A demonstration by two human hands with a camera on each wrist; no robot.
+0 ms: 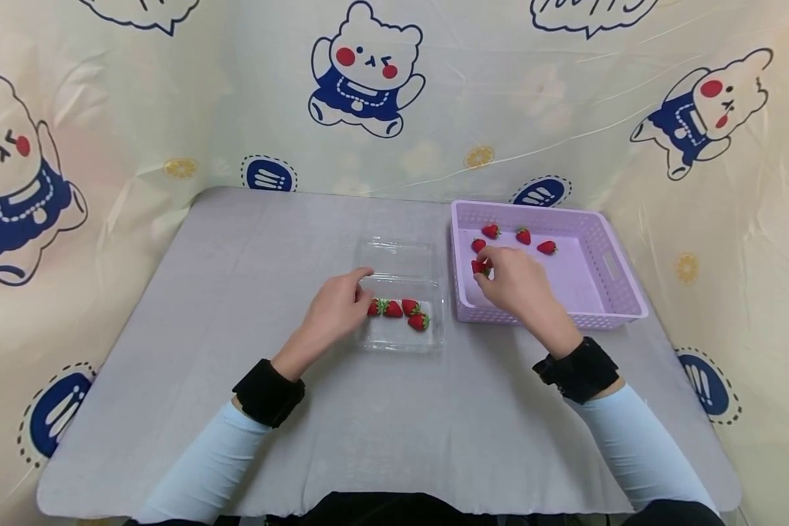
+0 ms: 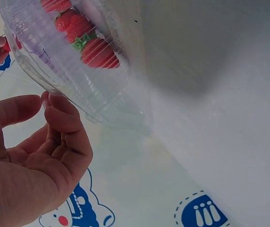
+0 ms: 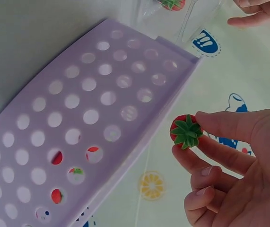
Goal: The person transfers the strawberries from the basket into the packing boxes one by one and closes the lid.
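In the head view, my right hand (image 1: 519, 281) is over the left part of a lilac basket (image 1: 614, 277). Its thumb and fingers pinch a red strawberry (image 3: 187, 131), whose green leaves face the right wrist camera. My left hand (image 1: 334, 307) is at the left side of a clear plastic clamshell box (image 1: 401, 340), fingers loosely bent and fingertips right at the rim. The box's lid (image 1: 397, 257) lies folded back, away from me. Several strawberries (image 1: 392, 309) sit in the box's base, the leftmost partly hidden by the left hand.
More strawberries (image 1: 523, 235) lie in the far left part of the basket, which has perforated walls and stands close to the box's right. Both are on a grey cloth-covered table (image 1: 250, 248). A patterned curtain (image 1: 223, 95) surrounds the table's back and sides.
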